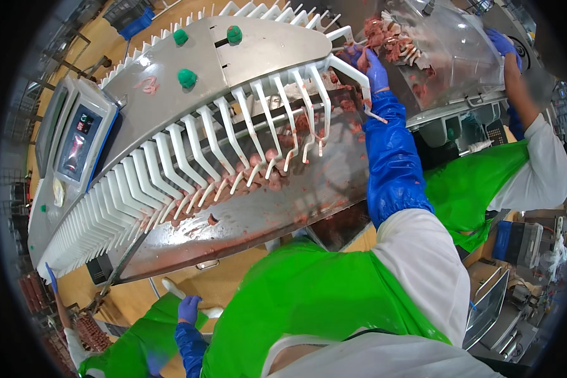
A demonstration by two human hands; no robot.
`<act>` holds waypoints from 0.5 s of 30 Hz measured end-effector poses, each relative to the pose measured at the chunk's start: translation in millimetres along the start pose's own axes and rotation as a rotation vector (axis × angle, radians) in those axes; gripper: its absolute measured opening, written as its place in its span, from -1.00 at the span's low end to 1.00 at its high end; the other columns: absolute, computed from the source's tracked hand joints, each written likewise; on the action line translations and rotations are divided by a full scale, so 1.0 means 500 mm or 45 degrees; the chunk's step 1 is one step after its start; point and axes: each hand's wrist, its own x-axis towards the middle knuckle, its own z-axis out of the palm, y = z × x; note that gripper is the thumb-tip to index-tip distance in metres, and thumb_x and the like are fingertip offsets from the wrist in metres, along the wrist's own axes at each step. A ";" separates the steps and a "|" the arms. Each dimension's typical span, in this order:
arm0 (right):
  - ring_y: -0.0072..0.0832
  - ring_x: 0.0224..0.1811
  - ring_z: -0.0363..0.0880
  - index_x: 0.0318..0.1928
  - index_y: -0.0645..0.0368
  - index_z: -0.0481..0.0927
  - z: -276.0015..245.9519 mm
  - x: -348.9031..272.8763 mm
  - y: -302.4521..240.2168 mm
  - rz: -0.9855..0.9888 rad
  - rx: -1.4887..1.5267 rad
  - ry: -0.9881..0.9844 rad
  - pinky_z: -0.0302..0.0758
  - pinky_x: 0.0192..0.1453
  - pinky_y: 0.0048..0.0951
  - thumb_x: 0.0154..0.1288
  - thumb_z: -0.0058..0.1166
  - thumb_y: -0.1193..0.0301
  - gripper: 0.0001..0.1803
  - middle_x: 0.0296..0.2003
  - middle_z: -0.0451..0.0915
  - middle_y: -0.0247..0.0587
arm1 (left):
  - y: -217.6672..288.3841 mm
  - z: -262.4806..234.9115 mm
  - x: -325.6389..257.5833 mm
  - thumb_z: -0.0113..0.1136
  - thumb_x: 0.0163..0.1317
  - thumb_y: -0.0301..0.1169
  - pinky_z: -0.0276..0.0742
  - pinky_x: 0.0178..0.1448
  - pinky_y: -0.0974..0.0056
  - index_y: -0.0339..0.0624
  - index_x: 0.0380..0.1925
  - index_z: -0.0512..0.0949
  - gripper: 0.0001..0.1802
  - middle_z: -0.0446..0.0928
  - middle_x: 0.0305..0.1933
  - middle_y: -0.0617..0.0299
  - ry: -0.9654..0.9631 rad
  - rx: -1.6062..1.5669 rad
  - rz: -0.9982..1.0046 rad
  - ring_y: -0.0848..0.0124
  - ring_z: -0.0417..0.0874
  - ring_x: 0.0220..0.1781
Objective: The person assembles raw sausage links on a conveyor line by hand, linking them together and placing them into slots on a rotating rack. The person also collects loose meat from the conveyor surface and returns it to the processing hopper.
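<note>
My right hand (pixel 376 70), in a purple glove and long blue sleeve, reaches to the right end of a conveyor with white curved hooks (pixel 233 129). Its fingers are closed around a piece of raw pink meat (pixel 362 61), partly hidden behind the end hook. Just beyond lies a heap of raw meat and pale casing (pixel 394 41). Low at the left, away from the machine, is my left hand (pixel 189 309), gloved the same way; its fingers are loosely bent and apart, with nothing visible in them.
Meat scraps (pixel 258 170) lie under the hooks on a wet steel tray (pixel 283 211). A control panel (pixel 79 142) stands at the left. One co-worker's gloved hand (pixel 503 43) rests on a clear cover (pixel 463 50) at the right; another co-worker's hand (pixel 51 277) touches the conveyor's left end.
</note>
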 end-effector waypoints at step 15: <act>-0.43 -0.42 0.60 -0.35 0.13 0.54 0.196 0.038 -0.401 -0.634 -1.231 -0.055 0.49 -0.38 -0.42 0.47 -0.17 0.22 -0.67 -0.44 0.56 -0.26 | -0.022 0.036 0.079 0.04 0.28 -0.22 0.51 -0.04 0.24 -0.19 -0.30 0.68 -0.69 0.65 -0.28 0.07 -0.034 0.212 0.302 0.25 0.66 -0.17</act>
